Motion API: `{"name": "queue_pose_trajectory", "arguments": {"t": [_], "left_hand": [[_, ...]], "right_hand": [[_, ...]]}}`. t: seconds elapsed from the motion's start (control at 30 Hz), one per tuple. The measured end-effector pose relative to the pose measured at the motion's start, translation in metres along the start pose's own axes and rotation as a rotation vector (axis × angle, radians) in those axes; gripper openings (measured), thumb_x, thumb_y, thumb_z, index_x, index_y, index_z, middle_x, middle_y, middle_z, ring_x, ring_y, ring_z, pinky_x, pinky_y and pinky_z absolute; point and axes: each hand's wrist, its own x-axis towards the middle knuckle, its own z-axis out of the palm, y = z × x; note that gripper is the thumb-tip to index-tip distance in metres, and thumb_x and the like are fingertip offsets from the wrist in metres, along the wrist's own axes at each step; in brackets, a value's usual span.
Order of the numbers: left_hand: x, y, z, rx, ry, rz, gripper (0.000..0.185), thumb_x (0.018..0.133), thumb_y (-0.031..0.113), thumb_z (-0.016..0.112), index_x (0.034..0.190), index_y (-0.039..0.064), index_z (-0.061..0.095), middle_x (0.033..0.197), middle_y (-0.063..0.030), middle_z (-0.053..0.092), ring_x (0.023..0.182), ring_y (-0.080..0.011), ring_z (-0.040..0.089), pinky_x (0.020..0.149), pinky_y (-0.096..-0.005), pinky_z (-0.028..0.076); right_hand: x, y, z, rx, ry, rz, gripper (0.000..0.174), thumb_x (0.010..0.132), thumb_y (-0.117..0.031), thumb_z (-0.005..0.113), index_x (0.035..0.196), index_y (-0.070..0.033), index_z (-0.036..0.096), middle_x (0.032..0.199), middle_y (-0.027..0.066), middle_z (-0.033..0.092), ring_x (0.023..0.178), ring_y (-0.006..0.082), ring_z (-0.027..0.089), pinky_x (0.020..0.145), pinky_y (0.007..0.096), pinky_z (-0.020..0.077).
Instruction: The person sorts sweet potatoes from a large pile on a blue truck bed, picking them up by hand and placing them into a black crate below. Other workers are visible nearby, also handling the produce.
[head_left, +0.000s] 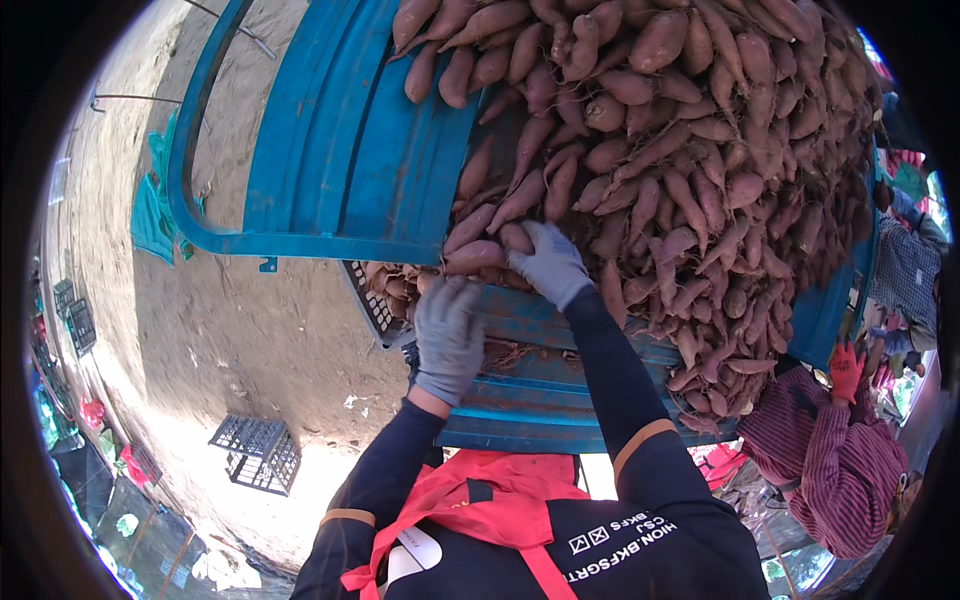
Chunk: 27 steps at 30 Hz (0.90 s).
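My right hand (551, 264), in a grey work glove, rests with its fingertips on a sweet potato (516, 238) at the near left edge of a large heap of sweet potatoes (675, 150). My left hand (450, 337), gloved alike and slightly blurred, is held over the near corner of a black plastic crate (373, 306) partly filled with sweet potatoes; its fingers hide what lies beneath them, and whether it holds anything does not show. Between the hands, another sweet potato (474, 256) lies on the blue metal truck bed.
A blue metal side panel (330, 135) with a curved rail stands at left. The lowered blue tailgate (525, 420) lies before me. An empty-looking black crate (259, 450) sits on the dirt ground. A co-worker in a striped top (847, 480) is at right, other people farther behind.
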Motion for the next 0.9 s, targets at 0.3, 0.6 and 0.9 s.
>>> {"name": "queue_pose_trajectory", "arguments": {"t": [0.3,0.6,0.9], "left_hand": [[-0.016,0.006,0.025,0.224,-0.242,0.276,0.051,0.076,0.025,0.074,0.125,0.016,0.062,0.144,-0.0089,0.05,0.136,-0.0389,0.041,0.114,-0.061,0.029],[0.069,0.028,0.032,0.066,-0.155,0.289,0.058,0.083,0.018,0.074,0.136,0.012,0.054,0.141,-0.0151,0.051,0.136,-0.0395,0.044,0.112,-0.0529,0.034],[0.171,0.077,0.096,0.405,-0.401,0.056,0.094,0.075,0.04,0.083,0.154,0.017,0.037,0.149,-0.0242,0.042,0.139,-0.0445,0.037,0.114,-0.0532,0.031]], "right_hand": [[-0.074,0.026,0.02,1.573,-0.337,-0.041,0.064,0.102,-0.038,0.059,0.154,-0.006,0.04,0.143,0.0105,0.054,0.112,0.0168,0.062,0.092,0.0279,0.0505],[-0.145,0.09,-0.087,0.184,0.933,0.051,0.046,0.096,-0.024,0.067,0.134,0.0,0.058,0.125,0.019,0.064,0.115,0.0331,0.062,0.104,0.0388,0.0455],[-0.109,0.18,-0.115,-0.188,0.754,0.57,0.101,0.076,-0.058,0.076,0.153,-0.003,0.039,0.14,0.0278,0.051,0.128,0.0477,0.048,0.108,0.051,0.0403]]}}
